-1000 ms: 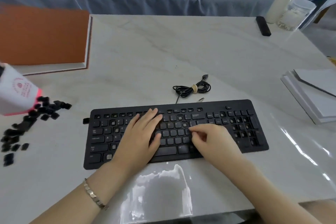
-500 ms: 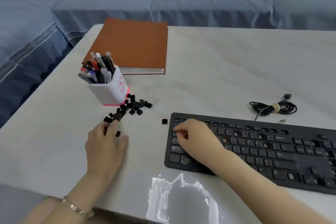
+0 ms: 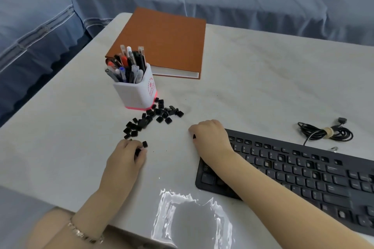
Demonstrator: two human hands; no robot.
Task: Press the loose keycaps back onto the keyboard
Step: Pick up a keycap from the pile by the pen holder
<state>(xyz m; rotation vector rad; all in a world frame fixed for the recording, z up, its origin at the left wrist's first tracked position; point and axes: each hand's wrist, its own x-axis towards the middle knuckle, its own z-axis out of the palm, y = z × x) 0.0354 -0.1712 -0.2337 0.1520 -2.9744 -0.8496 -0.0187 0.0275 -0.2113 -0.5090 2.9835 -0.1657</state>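
Head view, down onto a pale desk. Largest on it, a black keyboard, cut off by the right edge of frame, with several sockets seemingly bare among the seated keys. Far beyond the keyboard's left end, a brown binder lying flat. Nearer, left of and beyond the keyboard, a white pen pot full of pens. Left of the keyboard, trailing from beside the pot, a scatter of loose keycaps, black, well clear of the keyboard. Just beyond the keyboard's far edge, a coiled cable.

Left hand left of the keyboard, at the near end of the scatter, grip closed: thumb and curled fingers pinching one keycap, with a second keycap on the desk just beside the fingertips. Right hand at the keyboard's far-left corner, fingers curled under, forearm across the left-hand keys. At its fingertips a dark sliver, perhaps another cap; impossible to tell whether gripped or merely touched.

Step in hand, by the look of it: fetching caps, not pressing. Next move: carry the pinched cap right to the keyboard, match it to a bare socket, set it level with the legend up, then press straight down until seated. Most of the pile yet to go.
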